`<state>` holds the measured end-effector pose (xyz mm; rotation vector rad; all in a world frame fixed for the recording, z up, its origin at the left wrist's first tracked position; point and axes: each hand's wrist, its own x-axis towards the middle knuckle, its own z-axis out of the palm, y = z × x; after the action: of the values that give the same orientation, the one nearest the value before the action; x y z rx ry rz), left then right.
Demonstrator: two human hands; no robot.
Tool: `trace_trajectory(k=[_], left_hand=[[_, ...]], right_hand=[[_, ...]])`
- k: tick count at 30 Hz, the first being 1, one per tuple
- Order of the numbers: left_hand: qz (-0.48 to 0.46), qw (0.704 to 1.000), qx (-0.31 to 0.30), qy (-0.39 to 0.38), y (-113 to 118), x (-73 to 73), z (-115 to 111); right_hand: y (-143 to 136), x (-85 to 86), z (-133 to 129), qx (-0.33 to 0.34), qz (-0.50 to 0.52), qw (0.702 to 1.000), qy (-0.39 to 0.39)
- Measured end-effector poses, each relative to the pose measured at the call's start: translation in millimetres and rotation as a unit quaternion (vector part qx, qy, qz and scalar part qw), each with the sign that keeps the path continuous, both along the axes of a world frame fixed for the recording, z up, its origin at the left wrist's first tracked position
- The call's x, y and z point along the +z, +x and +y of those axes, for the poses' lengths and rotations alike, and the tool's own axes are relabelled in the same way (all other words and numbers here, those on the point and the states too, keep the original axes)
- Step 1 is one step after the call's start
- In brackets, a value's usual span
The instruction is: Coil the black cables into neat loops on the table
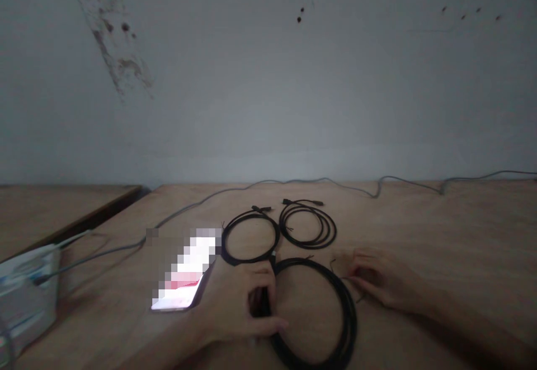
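Note:
A large coil of black cable (350,317) lies on the wooden table at the front. My left hand (251,303) is closed round the coil's left side, its thumb pointing right. To the right of the coil, my right hand (373,275) has its thumb and index finger together at a thin tie (348,278) near the coil's edge. Two smaller black cable coils lie behind, one at the left (224,241) and one at the right (331,230), with connectors at their tops.
A phone with a lit, pixelated screen (188,275) lies left of my left hand. A white power strip or box (46,286) stands at the far left, with a grey cable (218,192) running from it along the wall (268,90). The wooden table (461,235) has a dark gap at left.

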<state>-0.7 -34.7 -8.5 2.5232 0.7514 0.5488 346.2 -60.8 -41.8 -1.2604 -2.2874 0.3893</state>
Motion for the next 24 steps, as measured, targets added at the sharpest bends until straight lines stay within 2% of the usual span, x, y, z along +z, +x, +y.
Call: trace_trajectory(k=[2,3,6,11,20,24], left_hand=[[-0.038,0.998,-0.023,-0.045,-2,-1.1,1],[-0.058,0.997,-0.029,-0.044,-3,-2.0,3],[-0.085,0.995,-0.044,0.026,-9,-6.0,9],[-0.003,0.992,-0.077,0.105,-16,-12.0,20],[-0.001,0.985,-0.113,0.127,-15,-4.1,24],[-0.019,0.982,-0.128,0.137,-14,-5.3,23]], right_hand=[[2,-4.2,1,-0.029,0.000,1.000,0.004],[3,-5.5,1,-0.044,0.000,0.999,0.006],[1,-5.0,-1,-0.085,0.013,0.996,0.006],[-4,-2.7,-4,-0.099,0.065,0.993,-0.020],[-2,-13.0,-5,-0.155,0.172,0.973,0.023],[-10,-9.6,-7,-0.135,0.208,0.969,0.004]])
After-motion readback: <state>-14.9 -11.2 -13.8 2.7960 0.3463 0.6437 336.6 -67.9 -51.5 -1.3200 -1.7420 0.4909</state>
